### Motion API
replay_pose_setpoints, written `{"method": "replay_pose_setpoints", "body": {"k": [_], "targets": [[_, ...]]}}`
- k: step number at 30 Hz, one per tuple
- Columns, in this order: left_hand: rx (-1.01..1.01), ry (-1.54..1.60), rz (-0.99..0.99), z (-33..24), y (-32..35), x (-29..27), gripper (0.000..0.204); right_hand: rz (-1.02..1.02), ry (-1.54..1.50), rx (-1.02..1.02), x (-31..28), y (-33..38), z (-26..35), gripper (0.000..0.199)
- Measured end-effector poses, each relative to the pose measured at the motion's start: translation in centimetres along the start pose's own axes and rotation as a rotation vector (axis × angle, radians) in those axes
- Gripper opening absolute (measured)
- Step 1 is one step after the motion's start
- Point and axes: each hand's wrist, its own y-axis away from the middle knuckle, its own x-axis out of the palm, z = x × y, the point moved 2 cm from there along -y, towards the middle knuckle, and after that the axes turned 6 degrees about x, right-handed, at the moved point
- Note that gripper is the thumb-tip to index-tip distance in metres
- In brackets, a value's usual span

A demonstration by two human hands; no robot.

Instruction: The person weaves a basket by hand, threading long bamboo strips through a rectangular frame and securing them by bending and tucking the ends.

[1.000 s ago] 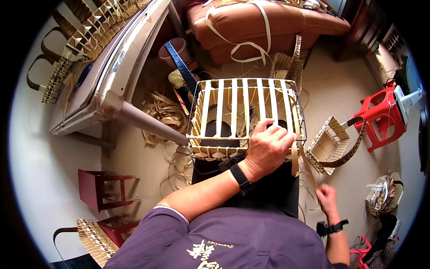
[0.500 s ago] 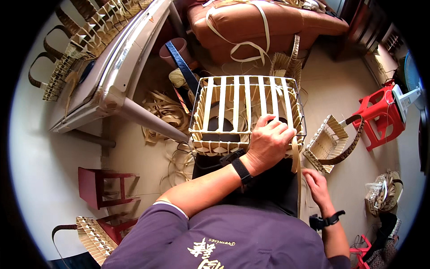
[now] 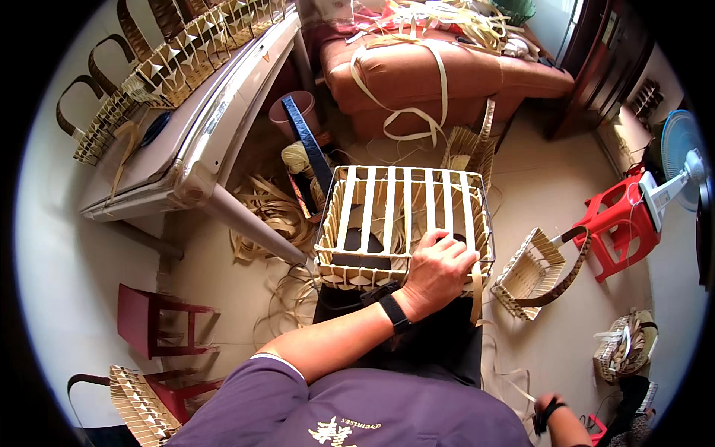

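Note:
A half-woven basket [image 3: 350, 223] of pale cane strips on a wire frame rests on my lap, its open top toward me. My left hand [image 3: 439, 270] reaches across and grips the near right rim, fingers curled over the edge. A loose cane strip [image 3: 477, 294] hangs down just below that hand. A black wristband sits on the left wrist. My right hand [image 3: 546, 411] is low at the bottom right edge beside my body, apart from the basket. Only its wrist with a black band shows, and the fingers are hidden.
A finished small basket with a dark handle [image 3: 532, 274] lies on the floor to the right, near a red plastic stool [image 3: 618, 223] and a fan [image 3: 681, 164]. Loose cane coils [image 3: 272, 212] lie left. A brown sofa [image 3: 439, 74] stands behind, and a white appliance [image 3: 194, 134] bears woven baskets.
My right hand has dropped from beside the basket's right side down to the bottom right edge. The left hand has stayed on the basket's near rim.

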Motion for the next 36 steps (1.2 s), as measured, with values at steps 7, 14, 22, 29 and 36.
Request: {"method": "replay_pose_setpoints", "body": {"k": [7,14,22,29,36], "targets": [[0.055,-0.071,0.056,-1.4,-0.3,0.8,0.007,-0.614,-1.461,-0.827,-34.4,9.4,-3.8,0.036],[0.041,-0.023,0.042,-1.5,-0.7,0.8,0.007,-0.274,-1.954,-1.396,-52.4,30.3,-9.7,0.023],[-0.048,0.157,-0.143,-1.7,-0.4,0.1,0.020,-0.386,-1.789,-1.452,-61.7,31.6,-17.0,0.033],[0.094,0.019,-0.114,-0.8,-0.1,0.8,0.024,-0.213,-1.751,-1.245,-68.3,28.7,-14.9,0.033],[0.114,-0.084,-0.009,-0.3,0.5,1.2,0.019,-0.708,-1.405,-0.843,-72.5,26.5,-17.7,0.033]]}}
